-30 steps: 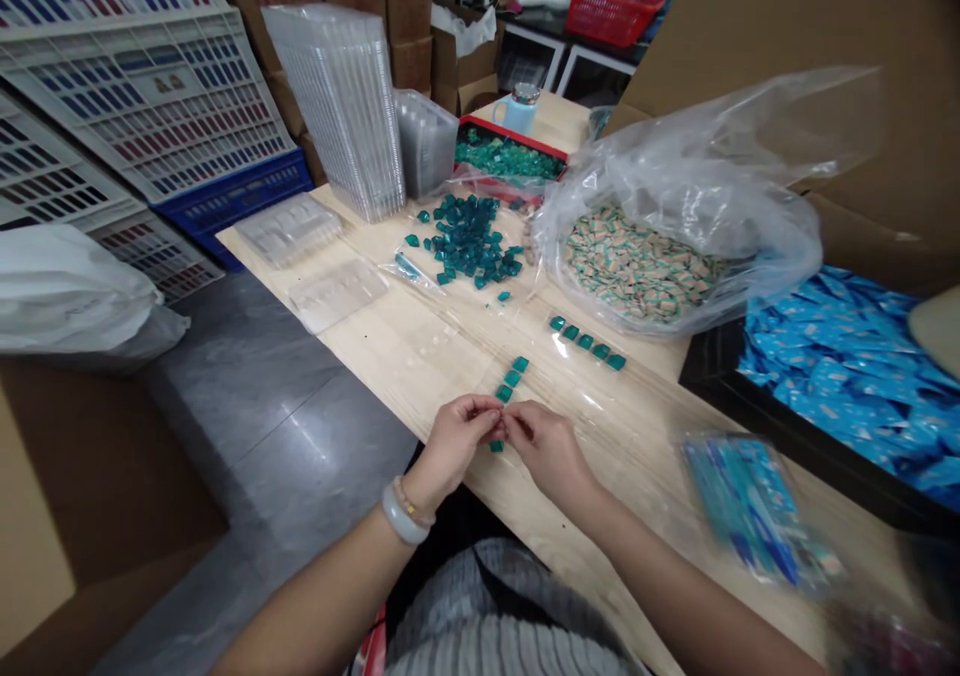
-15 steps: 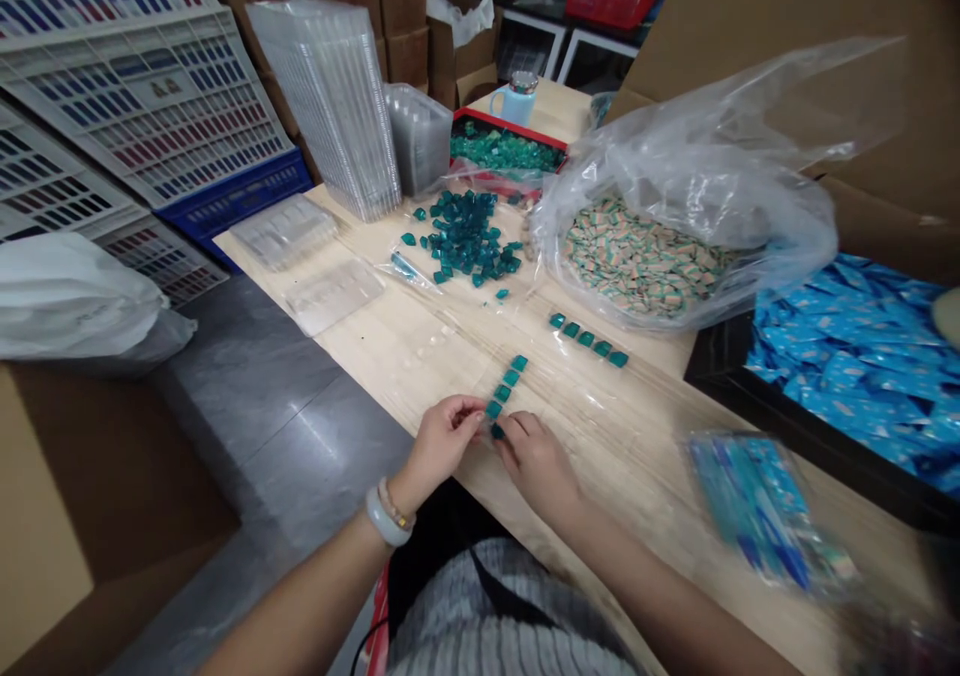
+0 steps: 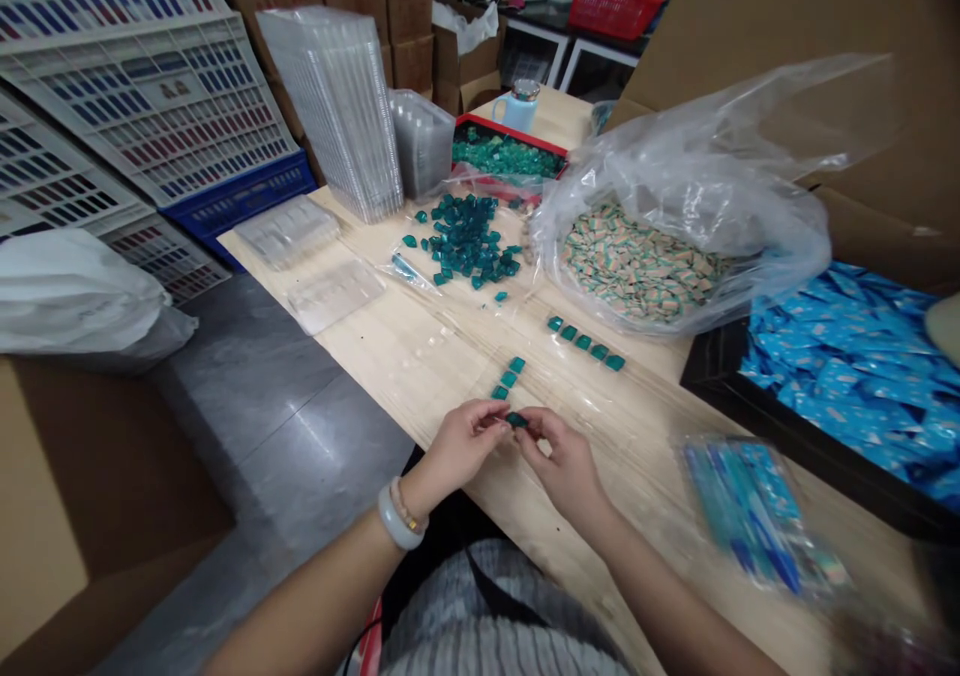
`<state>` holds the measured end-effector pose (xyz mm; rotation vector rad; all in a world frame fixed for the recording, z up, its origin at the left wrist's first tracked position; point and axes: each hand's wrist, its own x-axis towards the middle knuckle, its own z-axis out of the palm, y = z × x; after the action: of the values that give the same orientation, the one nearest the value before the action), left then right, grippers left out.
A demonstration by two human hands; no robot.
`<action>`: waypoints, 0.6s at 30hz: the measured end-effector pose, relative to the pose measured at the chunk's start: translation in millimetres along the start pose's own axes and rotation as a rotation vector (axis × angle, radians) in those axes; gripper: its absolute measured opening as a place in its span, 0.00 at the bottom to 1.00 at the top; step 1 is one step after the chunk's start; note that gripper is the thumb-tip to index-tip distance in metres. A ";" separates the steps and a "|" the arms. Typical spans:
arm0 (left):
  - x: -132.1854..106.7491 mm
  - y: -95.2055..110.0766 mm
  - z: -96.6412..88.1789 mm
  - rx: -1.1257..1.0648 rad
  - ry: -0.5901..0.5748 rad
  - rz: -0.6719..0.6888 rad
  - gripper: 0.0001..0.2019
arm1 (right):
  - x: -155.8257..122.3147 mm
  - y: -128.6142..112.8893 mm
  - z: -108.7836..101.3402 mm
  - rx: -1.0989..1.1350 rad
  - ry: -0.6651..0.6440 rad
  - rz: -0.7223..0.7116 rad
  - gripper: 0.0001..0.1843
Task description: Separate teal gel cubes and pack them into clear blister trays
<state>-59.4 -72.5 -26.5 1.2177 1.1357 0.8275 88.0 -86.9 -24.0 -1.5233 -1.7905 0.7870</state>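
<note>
A small faceted teal plastic gem (image 3: 516,419) is pinched in the fingertips of my right hand (image 3: 562,456), just above the table's near edge. Closed at the gem's left side are the thumb and forefinger of my left hand (image 3: 466,443); what lies between those tips is too small to make out. Just beyond my fingers, a short row of similar teal gems (image 3: 508,379) lies on the wooden table (image 3: 420,386). Farther right is a second row of several gems (image 3: 584,341). A loose pile of teal gems (image 3: 465,241) spreads across the table's middle.
An open clear bag (image 3: 652,256) of small printed pieces stands right of the pile. Blue packets (image 3: 847,366) fill a black-edged tray at right, near a bagged set of pens (image 3: 750,516). Stacked clear plastic trays (image 3: 337,116) and a red tray (image 3: 551,141) stand behind.
The nearest gem of the short row has left the table, and a gem is now between my fingertips. Both hands have shifted slightly right and come closer together.
</note>
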 end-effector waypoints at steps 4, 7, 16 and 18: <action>-1.3 4.6 -1.8 0.088 -0.030 0.054 0.13 | -1.6 -3.9 -0.6 0.078 0.000 -0.065 0.08; -8.8 6.0 -11.8 0.296 -0.008 0.160 0.13 | -1.6 -5.8 3.8 0.014 -0.011 -0.111 0.10; -10.7 -12.1 -20.3 0.796 0.089 0.288 0.11 | -4.1 -4.5 11.3 -0.077 -0.036 -0.154 0.09; -8.7 -11.8 -21.3 0.814 0.045 0.292 0.11 | -4.2 -4.9 15.1 -0.086 -0.061 -0.170 0.10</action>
<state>-83.2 -77.1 -35.5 2.0809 1.4081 0.6095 73.6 -92.2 -29.8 -1.3919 -1.9918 0.6873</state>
